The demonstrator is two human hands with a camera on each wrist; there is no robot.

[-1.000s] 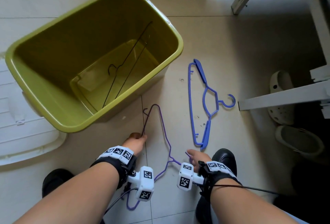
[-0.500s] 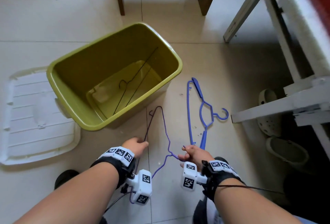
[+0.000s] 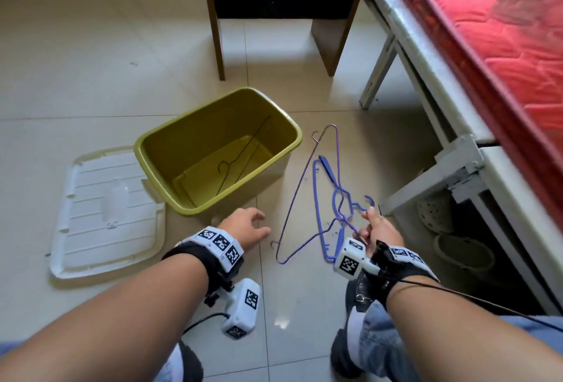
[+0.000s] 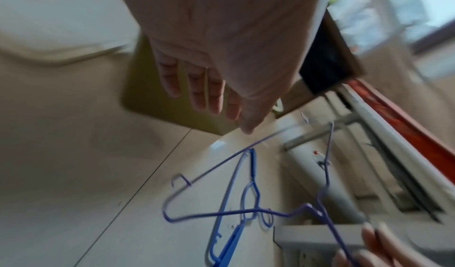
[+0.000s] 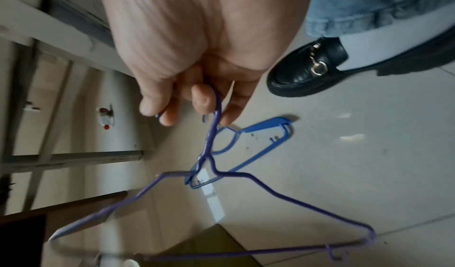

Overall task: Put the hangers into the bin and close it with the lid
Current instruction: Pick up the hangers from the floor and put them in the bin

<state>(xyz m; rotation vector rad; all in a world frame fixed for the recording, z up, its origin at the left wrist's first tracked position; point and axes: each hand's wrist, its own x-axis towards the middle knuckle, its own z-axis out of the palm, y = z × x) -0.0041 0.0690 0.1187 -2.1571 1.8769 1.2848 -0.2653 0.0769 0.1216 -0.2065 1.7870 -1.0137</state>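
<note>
Pinching thin purple wire hanger (image 3: 307, 186) at neck: right hand (image 3: 376, 230); left hand (image 3: 243, 227) released, fingers relaxed.

You see an olive-green bin (image 3: 283, 150) with a thin black hanger (image 3: 240, 165) inside, a white ribbed lid (image 3: 103, 214), a purple wire hanger (image 3: 300, 186), a bright blue plastic hanger (image 3: 318, 204), beige floor tiles (image 3: 91, 76) and a red quilted mattress (image 3: 487, 31).
</note>
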